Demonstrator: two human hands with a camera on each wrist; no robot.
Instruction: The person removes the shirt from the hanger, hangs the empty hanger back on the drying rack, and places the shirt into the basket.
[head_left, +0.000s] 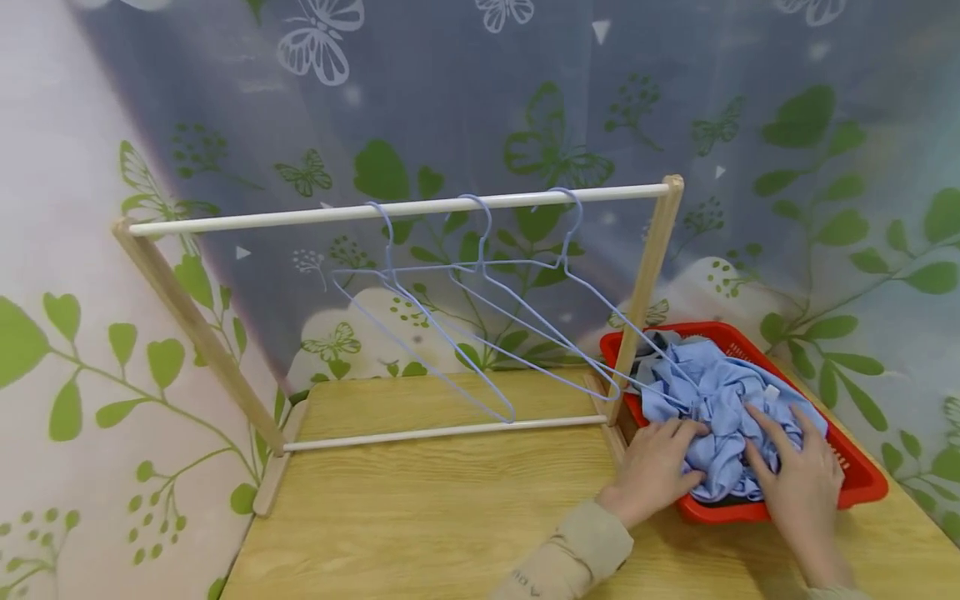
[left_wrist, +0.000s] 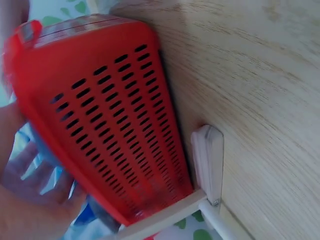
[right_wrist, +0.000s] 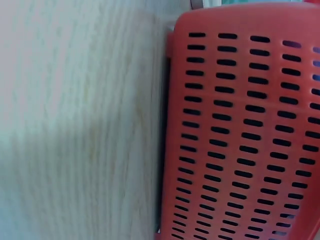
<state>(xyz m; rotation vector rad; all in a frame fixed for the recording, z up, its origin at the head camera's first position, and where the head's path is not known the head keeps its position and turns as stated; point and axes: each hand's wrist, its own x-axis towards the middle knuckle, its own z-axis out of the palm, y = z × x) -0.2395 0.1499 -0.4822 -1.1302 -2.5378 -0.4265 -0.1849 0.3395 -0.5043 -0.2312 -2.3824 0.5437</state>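
A crumpled light-blue garment lies on top of the heap in a red plastic basket at the right. My left hand touches the near left side of the cloth, thumb and fingers apart. On its right side rests my right hand, the fingers spread over the folds. The left wrist view shows the left hand over the basket rim, its fingers loosely bent by the blue cloth. Only the perforated basket wall and tabletop appear in the right wrist view; that hand is out of it.
Left of the basket stands a wooden rack with a white top rail and a lower white bar. Three blue wire hangers hang from it, the rightmost reaching over the basket. Dark and grey cloth shows under the blue garment. A patterned curtain hangs behind.
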